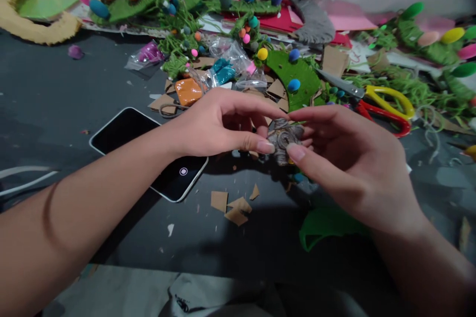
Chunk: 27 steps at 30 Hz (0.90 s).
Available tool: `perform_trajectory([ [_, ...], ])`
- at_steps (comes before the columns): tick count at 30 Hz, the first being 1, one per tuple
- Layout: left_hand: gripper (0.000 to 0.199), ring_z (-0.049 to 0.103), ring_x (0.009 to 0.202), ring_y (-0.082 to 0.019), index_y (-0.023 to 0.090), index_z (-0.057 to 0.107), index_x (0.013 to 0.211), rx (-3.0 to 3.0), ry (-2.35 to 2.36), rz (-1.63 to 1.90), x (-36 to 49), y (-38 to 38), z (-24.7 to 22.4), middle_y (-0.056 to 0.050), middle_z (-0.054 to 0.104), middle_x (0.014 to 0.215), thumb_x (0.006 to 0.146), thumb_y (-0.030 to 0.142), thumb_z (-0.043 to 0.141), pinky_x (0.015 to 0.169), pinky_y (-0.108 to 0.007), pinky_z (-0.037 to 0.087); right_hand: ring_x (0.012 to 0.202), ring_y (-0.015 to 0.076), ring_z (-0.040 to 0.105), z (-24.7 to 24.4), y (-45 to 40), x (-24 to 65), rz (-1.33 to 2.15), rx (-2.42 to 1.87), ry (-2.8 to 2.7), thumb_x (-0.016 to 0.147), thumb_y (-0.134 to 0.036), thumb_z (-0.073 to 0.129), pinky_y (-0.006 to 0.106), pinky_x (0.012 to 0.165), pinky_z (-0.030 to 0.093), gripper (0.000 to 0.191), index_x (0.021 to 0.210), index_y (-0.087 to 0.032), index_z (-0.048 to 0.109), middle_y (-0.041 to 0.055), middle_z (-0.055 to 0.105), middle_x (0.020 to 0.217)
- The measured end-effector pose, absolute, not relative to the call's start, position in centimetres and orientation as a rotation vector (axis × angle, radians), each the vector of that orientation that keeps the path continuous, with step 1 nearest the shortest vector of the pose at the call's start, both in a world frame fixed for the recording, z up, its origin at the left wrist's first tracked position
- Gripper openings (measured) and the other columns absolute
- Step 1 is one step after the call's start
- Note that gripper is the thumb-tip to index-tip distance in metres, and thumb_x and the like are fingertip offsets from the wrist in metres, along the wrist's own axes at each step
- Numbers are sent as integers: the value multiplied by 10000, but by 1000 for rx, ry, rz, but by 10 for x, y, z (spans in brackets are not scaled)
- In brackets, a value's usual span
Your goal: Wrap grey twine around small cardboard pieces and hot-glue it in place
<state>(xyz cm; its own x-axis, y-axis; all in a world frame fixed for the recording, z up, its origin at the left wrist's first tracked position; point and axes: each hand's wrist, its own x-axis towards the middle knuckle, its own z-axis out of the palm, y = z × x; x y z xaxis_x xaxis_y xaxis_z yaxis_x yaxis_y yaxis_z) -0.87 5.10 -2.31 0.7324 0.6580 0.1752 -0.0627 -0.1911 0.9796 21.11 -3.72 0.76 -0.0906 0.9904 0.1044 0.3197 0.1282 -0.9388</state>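
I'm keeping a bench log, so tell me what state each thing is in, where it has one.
Left hand: pinching the grey yarn-wrapped piece
Right hand: pinching it too
Smartphone: face up, screen mostly black, round icon lit
Scissors: lying down, blade opening unclear
Orange packet: lying down, seal unclear
Cardboard scraps: lying loose

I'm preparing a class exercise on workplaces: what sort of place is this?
Probably a craft worktable, perhaps in a workshop. The scissors, cardboard scraps and grey coiled-cord piece held by the left hand and right hand suggest it.
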Motion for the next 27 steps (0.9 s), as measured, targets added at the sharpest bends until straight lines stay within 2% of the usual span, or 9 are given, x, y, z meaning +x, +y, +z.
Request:
perform_trajectory([
  [5,403,691,675,-137,249,767,1125,1638,495,691,-9,51,-24,-23,722,812,749,292,904,601,-224,574,709,173,643,10,-37,210,985,-1354,-1543,817,-260,789,301,562,562,253,1062,-294,733,14,694,821],
  [12,412,646,597,-112,219,780,1105,1675,505,704,-8,51,-23,-24,715,790,718,260,919,505,-205,514,691,160,633,7,-37,206,966,-1380,-1537,787,-257,815,288,531,535,260,1032,-271,727,20,731,873],
  [17,399,640,587,-114,212,783,1098,1695,518,706,-8,50,-23,-22,717,787,721,246,911,493,-211,491,705,154,638,7,-37,208,939,-1380,-1561,810,-248,798,282,555,551,241,1039,-271,730,9,723,866],
  [23,410,644,596,-125,233,775,1128,1716,494,702,-9,51,-23,-21,719,790,743,283,906,505,-236,496,682,178,662,11,-37,212,963,-1377,-1580,846,-232,741,325,606,596,210,1047,-293,758,5,737,831],
  [27,419,640,587,-120,214,781,1106,1701,512,701,-9,50,-21,-24,715,788,719,283,925,495,-233,498,671,182,684,12,-36,211,957,-1401,-1571,864,-244,736,323,582,592,172,1029,-283,764,9,761,842],
])
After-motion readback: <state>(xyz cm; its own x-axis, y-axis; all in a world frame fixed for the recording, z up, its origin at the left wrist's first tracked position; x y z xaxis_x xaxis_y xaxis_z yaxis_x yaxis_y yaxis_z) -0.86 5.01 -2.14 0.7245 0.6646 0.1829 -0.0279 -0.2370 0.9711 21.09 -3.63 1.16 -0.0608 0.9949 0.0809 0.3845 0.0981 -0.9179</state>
